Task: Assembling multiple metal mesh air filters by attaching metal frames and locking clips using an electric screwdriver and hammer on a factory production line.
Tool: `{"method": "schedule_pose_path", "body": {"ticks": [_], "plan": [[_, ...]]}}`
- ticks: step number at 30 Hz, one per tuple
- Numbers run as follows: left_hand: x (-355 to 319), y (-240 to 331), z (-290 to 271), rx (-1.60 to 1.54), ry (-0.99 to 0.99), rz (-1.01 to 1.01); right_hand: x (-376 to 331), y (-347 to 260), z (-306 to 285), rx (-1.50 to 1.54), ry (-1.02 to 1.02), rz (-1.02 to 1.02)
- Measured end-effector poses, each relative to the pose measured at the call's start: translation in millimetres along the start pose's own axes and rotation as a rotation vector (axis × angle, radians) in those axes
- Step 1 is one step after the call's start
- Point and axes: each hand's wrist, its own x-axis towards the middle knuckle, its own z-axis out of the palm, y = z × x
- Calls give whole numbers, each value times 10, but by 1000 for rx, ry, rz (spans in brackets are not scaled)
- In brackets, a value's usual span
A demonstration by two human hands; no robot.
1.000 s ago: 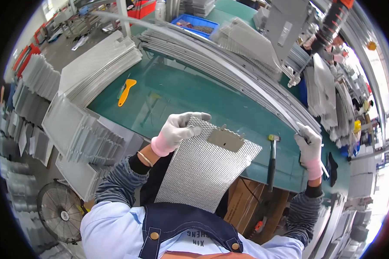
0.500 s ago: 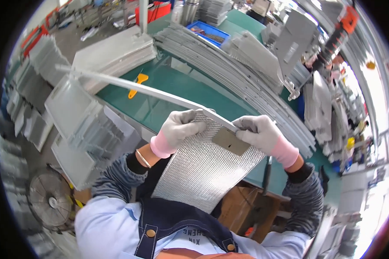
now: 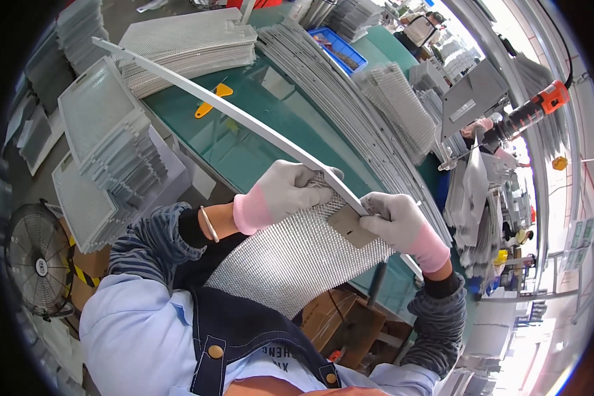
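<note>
My left hand (image 3: 289,196), in a white glove with a pink cuff, is closed on the upper edge of a silvery mesh sheet (image 3: 290,257) and a long pale metal bar (image 3: 231,117). My right hand (image 3: 397,224), gloved alike, pinches the bar near its lower part, along with a flat grey-brown metal plate (image 3: 354,226) with a small slot. The plate lies over the mesh, against the bar. The bar runs slantwise to the far left, over the table. The mesh curves down toward my apron. My fingers hide how bar and mesh edge meet.
On the green table (image 3: 244,148) lies a yellow scraper-like tool (image 3: 213,101). Long metal strips (image 3: 350,99), mesh panel stacks (image 3: 191,49) and a blue tray (image 3: 336,49) stand beyond. An orange-and-black power tool (image 3: 531,113) hangs right; a fan (image 3: 39,261) stands left. Another person (image 3: 421,30) is far back.
My view has shifted, and the bar slants more steeply. The mesh sheet has swung leftward and bends more. Both hands keep their grip.
</note>
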Motion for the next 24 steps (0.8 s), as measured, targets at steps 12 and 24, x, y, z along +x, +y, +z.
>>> {"method": "schedule_pose_path", "body": {"ticks": [12,24], "plan": [[8,95,-48,-141,-232,-97,-171,-11,37,76,-18,-74],[-121,251,-140,-181,25,-133,-771,434,123,-126,271,-278]]}}
